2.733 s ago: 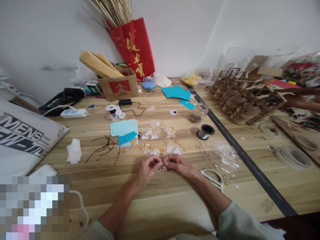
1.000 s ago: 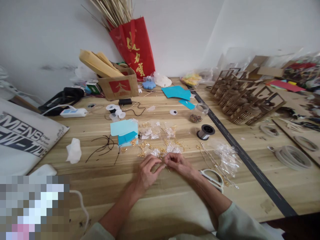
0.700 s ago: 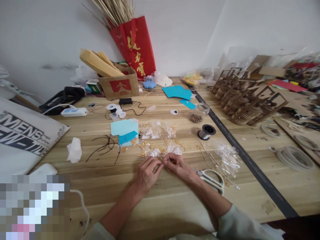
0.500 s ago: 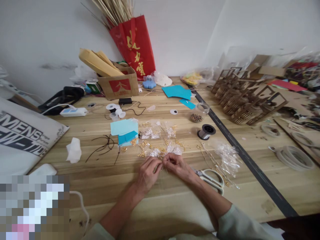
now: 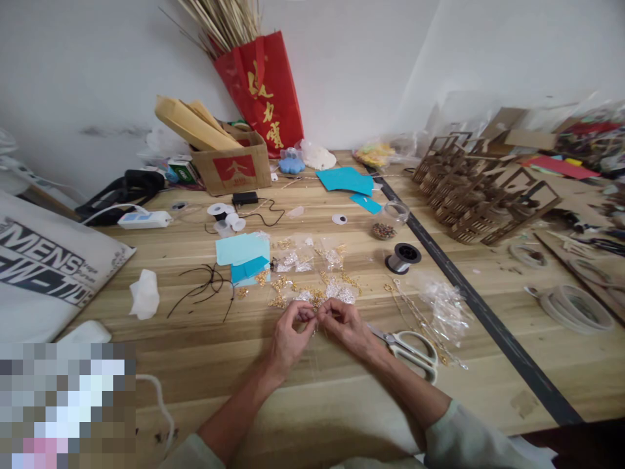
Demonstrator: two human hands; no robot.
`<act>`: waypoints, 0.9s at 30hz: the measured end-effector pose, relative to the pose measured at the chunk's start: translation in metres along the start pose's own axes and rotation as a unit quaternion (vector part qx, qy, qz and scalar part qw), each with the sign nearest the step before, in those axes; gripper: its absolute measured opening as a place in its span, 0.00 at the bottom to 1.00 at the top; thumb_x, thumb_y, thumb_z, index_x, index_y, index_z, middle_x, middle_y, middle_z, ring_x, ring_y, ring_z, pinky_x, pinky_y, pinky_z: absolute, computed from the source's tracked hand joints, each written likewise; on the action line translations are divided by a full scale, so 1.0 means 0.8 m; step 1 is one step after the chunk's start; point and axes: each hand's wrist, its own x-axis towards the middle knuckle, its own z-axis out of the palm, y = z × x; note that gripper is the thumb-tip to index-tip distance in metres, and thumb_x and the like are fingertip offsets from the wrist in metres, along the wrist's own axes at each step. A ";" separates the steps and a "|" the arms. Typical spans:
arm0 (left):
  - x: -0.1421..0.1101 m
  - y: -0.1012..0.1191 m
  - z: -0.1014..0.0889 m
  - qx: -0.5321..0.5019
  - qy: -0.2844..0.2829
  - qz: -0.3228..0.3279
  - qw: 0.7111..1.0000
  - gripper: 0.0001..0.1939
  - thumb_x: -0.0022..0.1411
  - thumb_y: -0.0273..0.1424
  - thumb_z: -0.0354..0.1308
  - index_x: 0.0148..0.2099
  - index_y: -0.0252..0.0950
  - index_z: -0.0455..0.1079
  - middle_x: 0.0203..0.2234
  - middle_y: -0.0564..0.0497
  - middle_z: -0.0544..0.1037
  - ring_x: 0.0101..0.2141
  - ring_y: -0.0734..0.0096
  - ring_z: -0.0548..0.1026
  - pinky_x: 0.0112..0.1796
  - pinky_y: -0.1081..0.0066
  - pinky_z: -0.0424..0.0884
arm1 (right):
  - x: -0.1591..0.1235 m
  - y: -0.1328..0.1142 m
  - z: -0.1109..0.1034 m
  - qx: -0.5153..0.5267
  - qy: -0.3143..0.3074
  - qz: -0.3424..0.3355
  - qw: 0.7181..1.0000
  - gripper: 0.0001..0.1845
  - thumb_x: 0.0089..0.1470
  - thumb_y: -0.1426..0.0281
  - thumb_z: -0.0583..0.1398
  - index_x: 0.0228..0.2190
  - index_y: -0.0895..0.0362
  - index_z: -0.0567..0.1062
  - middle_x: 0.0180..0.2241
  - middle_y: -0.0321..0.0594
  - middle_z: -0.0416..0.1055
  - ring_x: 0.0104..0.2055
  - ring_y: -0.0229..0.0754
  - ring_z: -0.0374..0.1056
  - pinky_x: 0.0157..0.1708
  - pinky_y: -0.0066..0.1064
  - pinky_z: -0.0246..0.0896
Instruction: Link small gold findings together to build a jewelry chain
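Observation:
My left hand [image 5: 291, 327] and my right hand [image 5: 342, 324] meet fingertip to fingertip over the wooden table. Both are closed in a pinch. A thin clear thread seems to hang below the fingers, with a tiny shiny piece at the left fingertips; what each hand grips is too small to name. Just beyond the fingers lie silver beads [image 5: 336, 290] and gold beads [image 5: 279, 285] in loose piles. White-handled scissors [image 5: 414, 352] rest beside my right forearm, their blades partly behind it. A spool of fine thread or wire [image 5: 403, 258] stands farther right.
Blue cards [image 5: 243, 249] and black cords [image 5: 208, 286] lie left of the beads. Gold and silver chains [image 5: 415, 309] and clear plastic bags [image 5: 444, 306] are at right. A jar of beads [image 5: 389, 221], brown wooden models [image 5: 478, 189] and a red bag [image 5: 266, 91] stand farther back.
My left fingers have opened out slightly and shifted at the pinch. My right hand has moved barely, showing more of the scissor blades.

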 end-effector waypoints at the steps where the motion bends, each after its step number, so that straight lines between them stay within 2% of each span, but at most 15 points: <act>1: 0.000 -0.001 0.001 -0.007 -0.001 -0.011 1.000 0.10 0.52 0.21 0.58 0.38 0.36 0.66 0.24 0.54 0.75 0.26 0.74 0.75 0.31 0.74 0.74 | -0.001 0.000 0.001 -0.014 0.010 -0.010 1.000 0.14 0.54 0.60 0.58 0.28 0.59 0.69 0.22 0.33 0.61 0.24 0.34 0.55 0.24 0.27 0.48; 6: -0.002 0.001 0.002 0.013 0.009 -0.010 1.000 0.07 0.52 0.21 0.57 0.34 0.36 0.65 0.24 0.54 0.74 0.26 0.75 0.74 0.31 0.75 0.73 | -0.003 0.002 0.004 -0.154 0.067 -0.095 0.981 0.07 0.56 0.68 0.55 0.28 0.57 0.69 0.25 0.37 0.64 0.27 0.37 0.59 0.27 0.28 0.53; 10: -0.001 0.003 0.000 0.058 0.006 0.024 0.998 0.05 0.54 0.22 0.56 0.29 0.36 0.66 0.22 0.54 0.73 0.25 0.75 0.73 0.29 0.75 0.72 | -0.004 0.005 0.005 -0.242 0.070 -0.146 0.957 0.07 0.58 0.71 0.53 0.28 0.57 0.68 0.28 0.39 0.64 0.28 0.39 0.60 0.29 0.30 0.54; 14: 0.002 0.003 -0.003 0.067 -0.002 0.059 0.996 0.05 0.56 0.21 0.56 0.32 0.35 0.70 0.25 0.51 0.76 0.27 0.73 0.75 0.30 0.75 0.72 | -0.005 0.005 0.004 -0.272 0.068 -0.162 0.946 0.07 0.59 0.72 0.53 0.29 0.57 0.68 0.28 0.40 0.64 0.29 0.39 0.60 0.29 0.30 0.54; 18: 0.004 0.001 -0.006 0.068 -0.026 0.078 0.994 0.06 0.58 0.22 0.56 0.33 0.35 0.72 0.27 0.49 0.77 0.29 0.70 0.75 0.32 0.72 0.72 | -0.004 0.005 0.001 -0.236 0.052 -0.149 0.959 0.07 0.59 0.71 0.53 0.29 0.57 0.68 0.28 0.39 0.64 0.29 0.39 0.60 0.30 0.30 0.54; 27: 0.010 -0.006 -0.009 0.036 -0.087 0.066 0.993 0.07 0.59 0.23 0.55 0.32 0.35 0.73 0.26 0.50 0.74 0.31 0.68 0.72 0.33 0.70 0.70 | 0.003 0.001 -0.011 -0.068 -0.003 -0.018 0.998 0.14 0.56 0.60 0.56 0.27 0.59 0.68 0.23 0.34 0.61 0.26 0.35 0.55 0.26 0.27 0.48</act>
